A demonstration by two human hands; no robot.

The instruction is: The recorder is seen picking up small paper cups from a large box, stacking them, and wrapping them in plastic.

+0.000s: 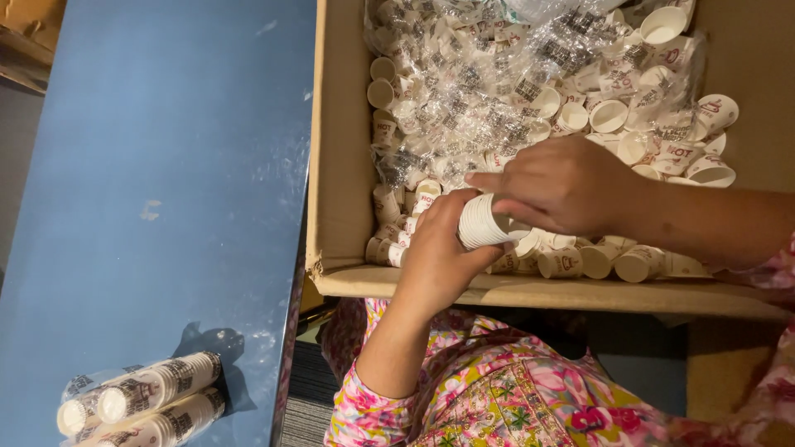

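Note:
A stack of small white paper cups (483, 222) lies sideways over the open cardboard box (339, 165). My left hand (439, 252) grips the stack from below, near the box's front wall. My right hand (563, 184) rests over the stack's far end, fingers curled on it. Inside the box lie several loose small paper cups (609, 116) with red print. More cups sit in crinkled clear plastic sleeves (472, 83).
A blue table top (157, 165) lies left of the box. At its near left corner lie wrapped stacks of paper cups (149, 397) in clear plastic. My floral pink sleeve and lap (497, 389) are below the box.

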